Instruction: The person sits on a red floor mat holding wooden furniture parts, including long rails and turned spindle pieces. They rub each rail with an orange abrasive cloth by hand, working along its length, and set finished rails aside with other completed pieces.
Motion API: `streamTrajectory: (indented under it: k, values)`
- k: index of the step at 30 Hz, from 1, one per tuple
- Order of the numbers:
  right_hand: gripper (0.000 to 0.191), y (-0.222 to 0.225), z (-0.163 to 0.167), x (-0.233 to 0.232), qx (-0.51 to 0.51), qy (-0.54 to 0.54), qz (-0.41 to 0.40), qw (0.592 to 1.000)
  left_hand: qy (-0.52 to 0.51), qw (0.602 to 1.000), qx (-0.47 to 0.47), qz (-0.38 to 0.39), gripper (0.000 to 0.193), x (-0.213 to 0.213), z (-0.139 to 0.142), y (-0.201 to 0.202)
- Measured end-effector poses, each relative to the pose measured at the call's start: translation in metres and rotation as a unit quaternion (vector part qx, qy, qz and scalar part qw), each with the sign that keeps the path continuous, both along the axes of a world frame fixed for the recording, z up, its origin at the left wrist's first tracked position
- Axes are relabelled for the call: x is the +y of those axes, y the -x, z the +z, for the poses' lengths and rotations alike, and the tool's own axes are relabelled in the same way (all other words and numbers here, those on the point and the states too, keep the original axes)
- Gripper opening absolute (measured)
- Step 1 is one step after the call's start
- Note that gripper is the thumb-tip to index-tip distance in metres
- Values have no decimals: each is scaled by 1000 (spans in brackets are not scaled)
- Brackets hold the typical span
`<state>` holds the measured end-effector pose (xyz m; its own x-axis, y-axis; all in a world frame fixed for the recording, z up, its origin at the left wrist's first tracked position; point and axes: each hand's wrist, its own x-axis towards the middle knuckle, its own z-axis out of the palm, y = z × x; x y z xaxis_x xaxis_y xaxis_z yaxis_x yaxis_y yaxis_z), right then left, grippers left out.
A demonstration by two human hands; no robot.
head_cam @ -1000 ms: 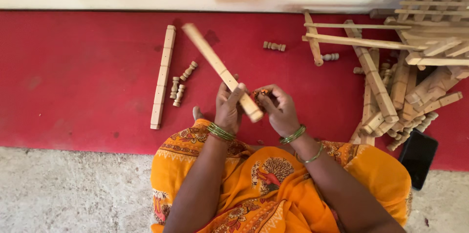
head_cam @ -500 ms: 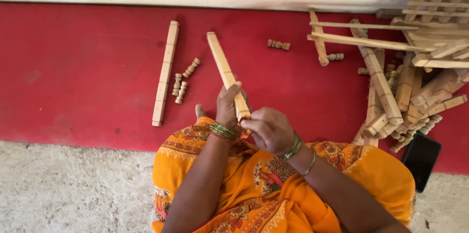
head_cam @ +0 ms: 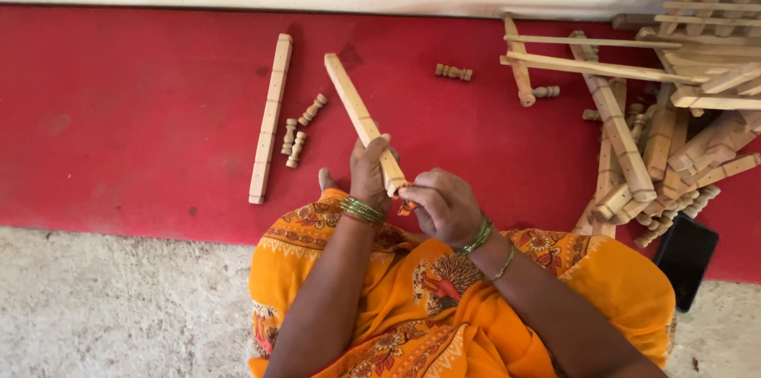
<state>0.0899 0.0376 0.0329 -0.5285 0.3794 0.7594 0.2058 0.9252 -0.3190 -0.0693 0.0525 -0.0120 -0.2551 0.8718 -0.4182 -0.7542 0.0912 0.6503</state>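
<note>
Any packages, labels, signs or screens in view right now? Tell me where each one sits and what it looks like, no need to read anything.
Phone: flat on the red mat's near edge at far right, beside the wooden pile; a dark rectangular slab, its face black and blank.
No packages, labels or signs show.

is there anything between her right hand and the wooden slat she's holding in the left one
Nothing visible. The left hand grips the wooden slat near its lower end, and the right hand is right against that same end.
</note>
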Motion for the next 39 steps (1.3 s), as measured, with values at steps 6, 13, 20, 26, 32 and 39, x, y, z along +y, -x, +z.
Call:
streamTrajectory:
  k: [6,13,20,26,32,39]
  values:
    - [12,2,-17,2,-24,-21,23,999,-8,1000,-7,19,20,2,0,2]
    - [8,2,-18,13,102,45,-43,993,57,992,109,-2,28,4,11,-9]
    - [10,-34,12,36,180,131,-135,966,-239,941,235,-39,44,-7,24,-17]
    - [10,-39,19,46,260,139,-76,953,-222,855,461,-90,34,-18,39,-20]
    - [12,-68,55,36,352,159,-22,922,-244,710,660,-19,31,-16,57,-14]
    - [17,-73,77,30,211,125,-133,960,-183,660,728,-30,35,-15,51,-11]
